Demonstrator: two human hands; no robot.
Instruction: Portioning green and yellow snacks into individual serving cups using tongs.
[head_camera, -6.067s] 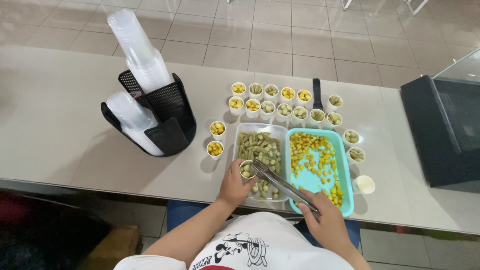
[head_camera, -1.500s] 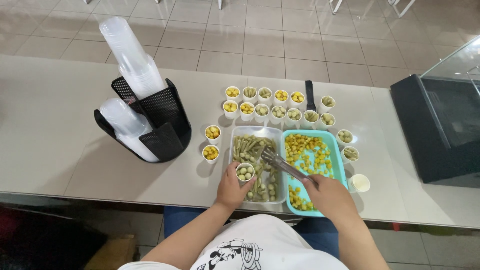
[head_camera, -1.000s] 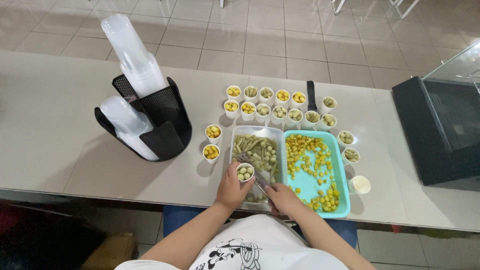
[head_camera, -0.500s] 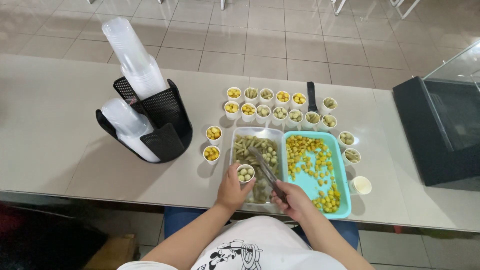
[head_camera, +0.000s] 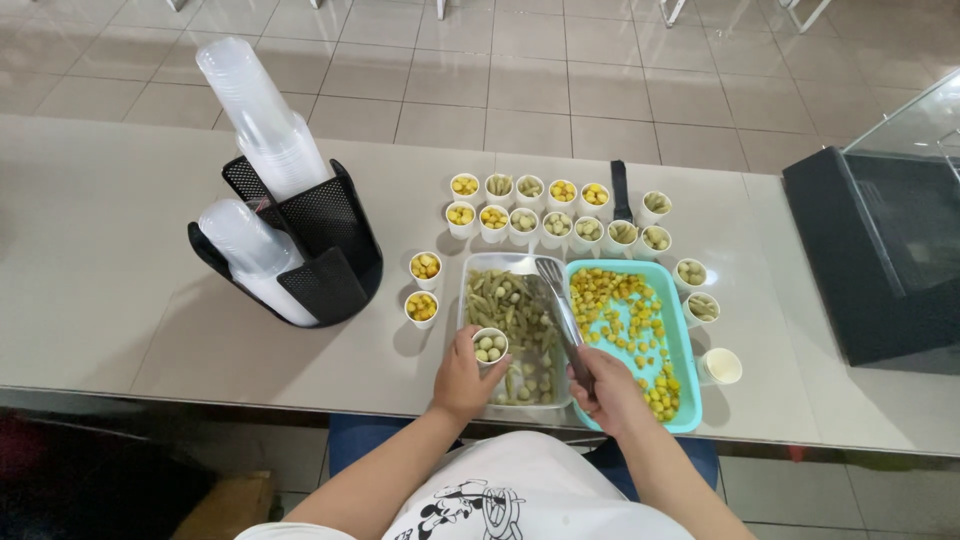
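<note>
Gripping a small white paper cup of pale green pieces (head_camera: 489, 346), the left hand (head_camera: 462, 378) holds it over the clear rectangular tray of green pods (head_camera: 507, 312); the right hand (head_camera: 607, 389) clasps long metal tongs (head_camera: 560, 312), tips above that tray's far end. Beside lies a turquoise plastic tray of yellow pieces (head_camera: 684, 352), beyond it rows of filled white cups (head_camera: 552, 206), and a black mesh holder with stacked clear lids (head_camera: 322, 244) to the left

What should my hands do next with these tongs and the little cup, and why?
Probably lower the tongs into the clear tray and pick up more green pieces. The left hand holds a small cup over that tray with only a few pale green pieces in it, and the right hand has the tongs raised above the tray, apparently carrying nothing.
</note>
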